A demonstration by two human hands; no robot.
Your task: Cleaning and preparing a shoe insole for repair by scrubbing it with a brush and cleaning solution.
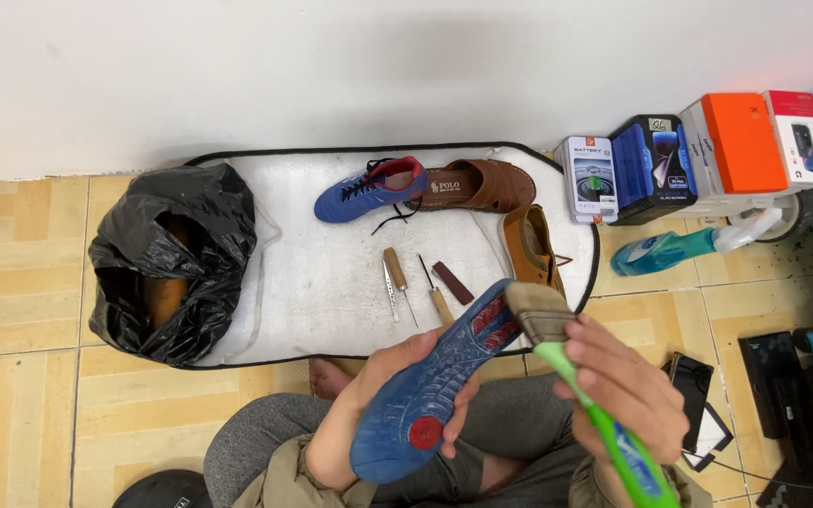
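Our left hand (397, 376) grasps the blue shoe (435, 395) sole-up over our lap; our right hand (628, 390) is clenched around the green-handled brush (571, 372), bristles touching the shoe's far end.

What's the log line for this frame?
left hand: holds blue shoe, sole up | right hand: holds brush on sole | mat: shoes, tools

1. A white mat (331, 282) with a black edge lies on the tan tiled floor (11, 282), against the wall.
2. Near the mat's far edge lie a blue shoe (369, 188) and a brown sandal (477, 185); a tan shoe (529, 245) sits at its right edge.
3. Two awls (397, 277) and a small dark red block (452, 282) lie mid-mat.
4. A black bag (173, 263) overlaps the mat's left edge.
5. Boxes (698, 155) and a blue spray bottle (670, 249) stand on the floor beyond the right edge.
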